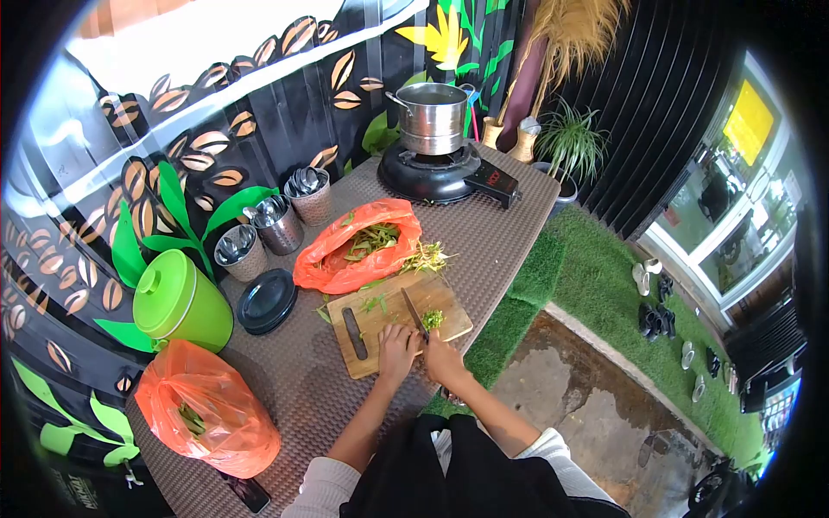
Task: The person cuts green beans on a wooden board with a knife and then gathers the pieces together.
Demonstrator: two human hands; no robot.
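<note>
My right hand [444, 359] is closed around the handle of a knife [413, 308], whose blade points away from me over a wooden cutting board [376, 348]. Right beside it, my left hand [398, 347] presses down on the board with its fingers bent together; whatever lies under them is hidden. A small heap of chopped greens [433, 319] sits to the right of the blade, and loose green bits [374, 304] lie to its left. Just behind the board, an orange plastic bag [332, 267] lies open with leafy greens [373, 242] inside. Cut stems [427, 256] rest at its right side.
A metal pot [432, 121] stands on a black portable stove [429, 173] at the table's far end. Along the wall are cutlery holders [278, 226], dark plates [267, 300] and a green lidded bucket [183, 300]. Another orange bag [207, 410] and a phone [245, 493] are front left.
</note>
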